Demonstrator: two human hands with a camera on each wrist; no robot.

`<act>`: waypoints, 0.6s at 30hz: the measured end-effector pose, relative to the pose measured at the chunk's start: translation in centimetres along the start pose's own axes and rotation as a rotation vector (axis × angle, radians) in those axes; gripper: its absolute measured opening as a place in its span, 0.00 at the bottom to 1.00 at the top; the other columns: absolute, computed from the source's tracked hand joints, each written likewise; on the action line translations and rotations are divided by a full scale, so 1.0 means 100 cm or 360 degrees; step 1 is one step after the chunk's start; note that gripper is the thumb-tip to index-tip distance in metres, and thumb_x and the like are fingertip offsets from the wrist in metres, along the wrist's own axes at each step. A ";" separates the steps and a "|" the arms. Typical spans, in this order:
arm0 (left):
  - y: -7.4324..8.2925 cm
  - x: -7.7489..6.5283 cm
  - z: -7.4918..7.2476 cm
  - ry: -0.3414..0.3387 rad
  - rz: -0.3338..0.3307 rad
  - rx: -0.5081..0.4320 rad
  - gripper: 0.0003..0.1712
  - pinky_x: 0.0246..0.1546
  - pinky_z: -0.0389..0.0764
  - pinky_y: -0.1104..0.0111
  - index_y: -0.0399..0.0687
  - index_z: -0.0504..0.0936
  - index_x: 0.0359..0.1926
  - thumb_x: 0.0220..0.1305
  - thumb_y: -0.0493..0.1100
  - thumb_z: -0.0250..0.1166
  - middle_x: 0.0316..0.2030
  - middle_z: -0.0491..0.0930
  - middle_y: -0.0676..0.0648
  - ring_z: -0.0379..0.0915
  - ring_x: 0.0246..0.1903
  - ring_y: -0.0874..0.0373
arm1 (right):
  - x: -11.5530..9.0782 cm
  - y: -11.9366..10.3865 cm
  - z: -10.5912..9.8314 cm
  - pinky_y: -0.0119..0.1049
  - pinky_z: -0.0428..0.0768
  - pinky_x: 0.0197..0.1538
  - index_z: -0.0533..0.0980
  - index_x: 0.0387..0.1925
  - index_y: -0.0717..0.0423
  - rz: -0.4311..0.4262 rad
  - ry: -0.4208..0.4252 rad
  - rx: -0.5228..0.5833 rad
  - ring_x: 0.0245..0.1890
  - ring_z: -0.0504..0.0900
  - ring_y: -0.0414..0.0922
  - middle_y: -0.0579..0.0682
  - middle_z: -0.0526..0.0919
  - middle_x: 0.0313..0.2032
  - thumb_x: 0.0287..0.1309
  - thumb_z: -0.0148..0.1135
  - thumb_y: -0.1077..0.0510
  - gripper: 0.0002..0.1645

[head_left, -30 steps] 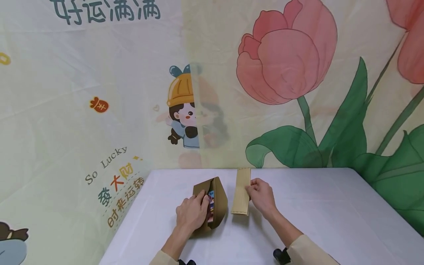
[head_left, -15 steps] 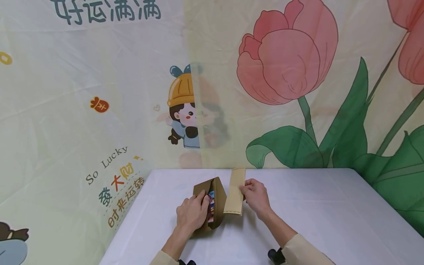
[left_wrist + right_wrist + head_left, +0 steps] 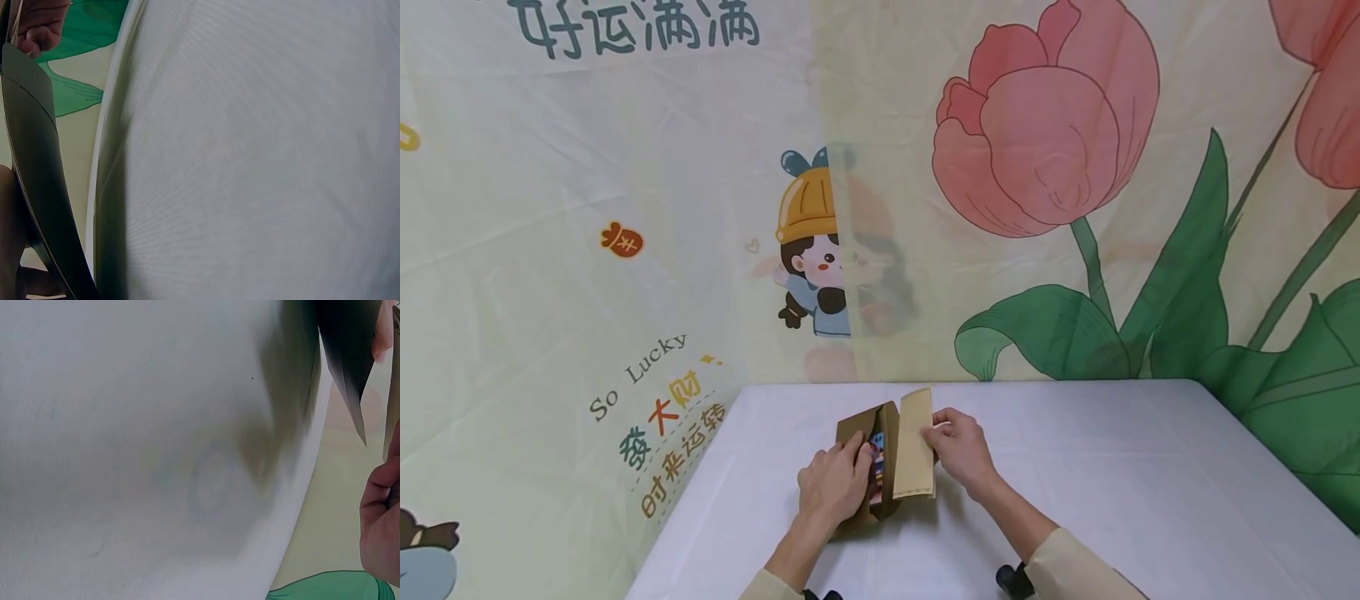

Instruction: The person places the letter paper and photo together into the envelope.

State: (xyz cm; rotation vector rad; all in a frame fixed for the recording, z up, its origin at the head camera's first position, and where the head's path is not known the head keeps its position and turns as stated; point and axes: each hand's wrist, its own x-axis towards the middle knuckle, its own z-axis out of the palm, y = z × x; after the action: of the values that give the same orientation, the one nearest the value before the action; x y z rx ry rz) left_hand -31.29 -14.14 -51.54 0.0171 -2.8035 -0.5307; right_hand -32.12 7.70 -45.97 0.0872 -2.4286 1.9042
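Observation:
My left hand grips a brown kraft-paper envelope left of the middle of the table. The envelope's mouth gapes to the right, and a colourful printed item shows inside it. Between thumb and fingertips, my right hand pinches the right edge of a flat tan paper packet. That packet stands lengthwise close beside the envelope and overlaps its right flap in the head view. From the left wrist, the envelope appears as a dark curved panel; in the right wrist view, its pointed corner hangs near the packet.
A white-covered table extends to both sides of the hands. Behind it hangs a printed cloth with tulips, a cartoon figure and lettering. Black wrist devices sit at the sleeves.
The right hand has moved left with the tan packet, from apart from the envelope to overlapping its right flap. The left hand and envelope have stayed nearly still.

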 end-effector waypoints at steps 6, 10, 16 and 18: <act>0.000 -0.001 0.000 0.0005 0.0000 0.0003 0.29 0.38 0.79 0.43 0.64 0.78 0.70 0.79 0.65 0.46 0.60 0.85 0.46 0.83 0.48 0.43 | -0.002 0.001 0.004 0.33 0.70 0.22 0.79 0.44 0.63 0.0026 -0.0094 -0.0027 0.20 0.78 0.43 0.50 0.86 0.24 0.68 0.65 0.61 0.08; 0.002 -0.001 0.001 -0.0002 -0.0020 0.0018 0.30 0.41 0.79 0.42 0.64 0.78 0.71 0.79 0.65 0.46 0.60 0.84 0.44 0.82 0.51 0.42 | -0.002 0.002 0.006 0.38 0.76 0.23 0.78 0.43 0.64 0.0009 -0.0151 -0.0017 0.17 0.78 0.42 0.51 0.87 0.24 0.67 0.65 0.63 0.08; 0.003 -0.001 0.001 -0.0022 -0.0030 0.0035 0.31 0.41 0.80 0.43 0.64 0.77 0.72 0.79 0.66 0.45 0.62 0.83 0.44 0.82 0.50 0.43 | -0.004 0.002 0.007 0.41 0.78 0.22 0.77 0.43 0.65 0.0026 -0.0225 -0.0031 0.13 0.75 0.41 0.52 0.87 0.24 0.66 0.65 0.63 0.08; 0.003 -0.001 0.000 -0.0020 -0.0027 0.0040 0.30 0.40 0.79 0.43 0.65 0.77 0.72 0.79 0.66 0.45 0.61 0.84 0.44 0.82 0.50 0.43 | -0.004 0.001 0.007 0.37 0.76 0.20 0.77 0.44 0.65 0.0035 -0.0242 -0.0025 0.12 0.73 0.41 0.51 0.87 0.24 0.66 0.64 0.63 0.09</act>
State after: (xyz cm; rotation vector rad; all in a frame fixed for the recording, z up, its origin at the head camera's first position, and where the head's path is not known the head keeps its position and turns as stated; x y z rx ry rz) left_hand -31.21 -13.83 -51.49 0.0429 -2.8248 -0.5016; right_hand -31.77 7.03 -46.24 0.2131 -2.5496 1.9551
